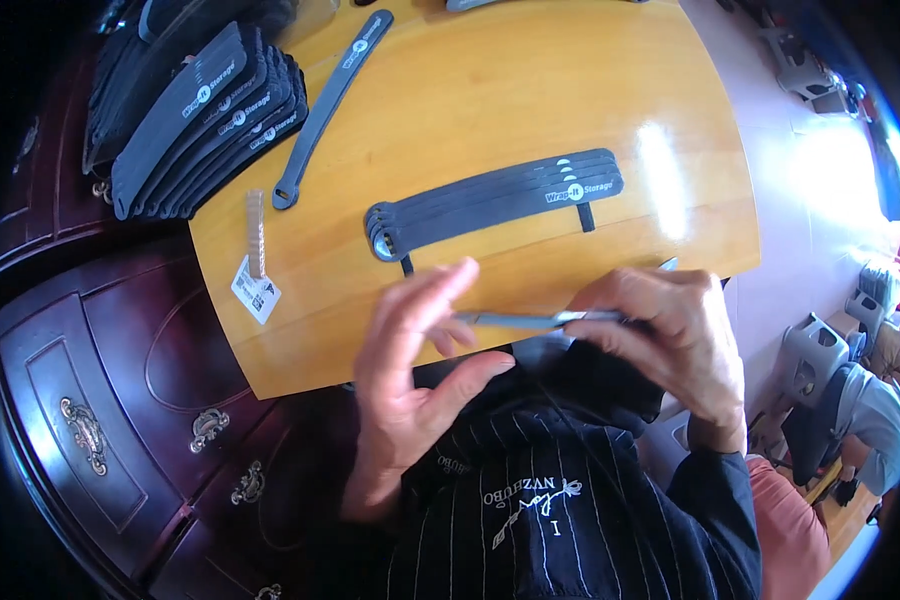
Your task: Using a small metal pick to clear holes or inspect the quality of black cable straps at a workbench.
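The right hand (688, 345) pinches a slim silver tool (530, 322) at the wooden table (530, 90)'s near side — long axis left-right, narrow end pointing left toward the left hand (395, 370), its fingers spread.

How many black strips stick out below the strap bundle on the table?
2: a left strip and a right strip, near opposite ends of the strap bundle; more may be hidden.

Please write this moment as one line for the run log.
left hand: open, blurred | right hand: holding thin grey item | dark strap stack: on table
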A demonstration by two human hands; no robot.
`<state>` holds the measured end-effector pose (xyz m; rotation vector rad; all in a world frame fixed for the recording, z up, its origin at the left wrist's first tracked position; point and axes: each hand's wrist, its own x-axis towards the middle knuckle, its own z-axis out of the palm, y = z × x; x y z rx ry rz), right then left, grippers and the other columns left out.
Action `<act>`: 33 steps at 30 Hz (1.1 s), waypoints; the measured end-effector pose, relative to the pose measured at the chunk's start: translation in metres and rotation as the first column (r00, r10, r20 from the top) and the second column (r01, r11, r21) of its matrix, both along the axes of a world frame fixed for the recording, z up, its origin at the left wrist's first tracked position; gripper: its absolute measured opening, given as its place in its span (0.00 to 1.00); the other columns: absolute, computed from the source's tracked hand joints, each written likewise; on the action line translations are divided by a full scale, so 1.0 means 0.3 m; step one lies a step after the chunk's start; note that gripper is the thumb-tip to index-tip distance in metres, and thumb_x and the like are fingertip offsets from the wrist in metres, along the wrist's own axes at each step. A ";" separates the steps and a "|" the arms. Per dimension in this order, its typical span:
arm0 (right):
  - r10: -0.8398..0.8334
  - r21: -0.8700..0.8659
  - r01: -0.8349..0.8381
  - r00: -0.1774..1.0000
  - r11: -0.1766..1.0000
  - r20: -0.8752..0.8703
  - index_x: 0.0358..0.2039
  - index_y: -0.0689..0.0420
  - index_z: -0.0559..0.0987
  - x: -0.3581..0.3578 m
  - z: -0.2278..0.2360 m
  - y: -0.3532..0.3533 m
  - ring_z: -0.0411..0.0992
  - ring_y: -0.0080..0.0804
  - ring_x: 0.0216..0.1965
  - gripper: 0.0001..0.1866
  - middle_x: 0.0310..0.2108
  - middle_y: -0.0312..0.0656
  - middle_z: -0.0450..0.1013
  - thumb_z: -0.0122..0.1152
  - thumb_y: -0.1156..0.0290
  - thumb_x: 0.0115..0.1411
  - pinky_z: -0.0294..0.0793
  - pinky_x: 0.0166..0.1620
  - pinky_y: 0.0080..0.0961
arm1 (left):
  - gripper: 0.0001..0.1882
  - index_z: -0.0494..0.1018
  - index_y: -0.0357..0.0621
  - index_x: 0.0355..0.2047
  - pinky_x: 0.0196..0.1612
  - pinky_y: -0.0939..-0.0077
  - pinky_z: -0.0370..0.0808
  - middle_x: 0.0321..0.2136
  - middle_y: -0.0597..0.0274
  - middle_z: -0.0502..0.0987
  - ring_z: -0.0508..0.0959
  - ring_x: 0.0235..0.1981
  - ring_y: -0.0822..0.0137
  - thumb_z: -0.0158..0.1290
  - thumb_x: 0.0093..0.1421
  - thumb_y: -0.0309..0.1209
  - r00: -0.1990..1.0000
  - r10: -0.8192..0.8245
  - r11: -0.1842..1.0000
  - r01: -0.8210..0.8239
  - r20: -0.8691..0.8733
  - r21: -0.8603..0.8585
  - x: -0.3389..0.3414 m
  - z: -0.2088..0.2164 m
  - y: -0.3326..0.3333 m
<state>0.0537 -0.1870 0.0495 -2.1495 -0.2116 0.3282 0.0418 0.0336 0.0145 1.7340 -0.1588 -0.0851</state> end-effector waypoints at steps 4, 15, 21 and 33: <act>0.109 -0.074 -0.108 0.994 0.991 -0.002 0.28 0.59 0.78 0.001 -0.001 -0.033 0.76 0.34 0.27 0.10 0.24 0.39 0.76 0.69 0.68 0.50 0.72 0.31 0.26 | 0.14 0.75 0.34 0.41 0.24 0.85 0.72 0.32 0.55 0.77 0.76 0.23 0.73 0.59 0.52 0.17 0.990 -0.079 0.990 0.064 -0.120 -0.126 -0.021 -0.030 0.020; -0.048 -0.110 0.033 0.989 0.993 -0.140 0.29 0.60 0.78 0.049 -0.073 -0.158 0.70 0.22 0.18 0.12 0.15 0.37 0.70 0.68 0.65 0.53 0.64 0.23 0.20 | 0.08 0.71 0.29 0.41 0.25 0.71 0.80 0.27 0.50 0.78 0.81 0.21 0.58 0.48 0.63 0.22 0.913 0.035 0.836 -0.250 -0.407 -0.489 -0.021 -0.086 0.072; -0.116 0.053 0.136 0.953 0.989 -0.281 0.31 0.61 0.78 0.048 -0.088 -0.181 0.65 0.17 0.21 0.08 0.18 0.33 0.68 0.64 0.69 0.54 0.63 0.26 0.18 | 0.09 0.73 0.32 0.41 0.34 0.77 0.78 0.34 0.53 0.78 0.81 0.29 0.64 0.45 0.63 0.18 0.958 0.151 0.978 -0.180 -0.244 -0.101 -0.024 -0.076 0.068; -0.333 0.184 0.404 0.886 0.896 -0.323 0.28 0.60 0.75 0.067 -0.119 -0.144 0.66 0.16 0.25 0.09 0.22 0.32 0.71 0.66 0.71 0.55 0.63 0.33 0.14 | 0.12 0.77 0.34 0.39 0.29 0.85 0.71 0.28 0.61 0.76 0.76 0.27 0.75 0.59 0.52 0.15 0.914 0.402 0.899 -0.405 0.053 0.163 0.034 -0.126 0.089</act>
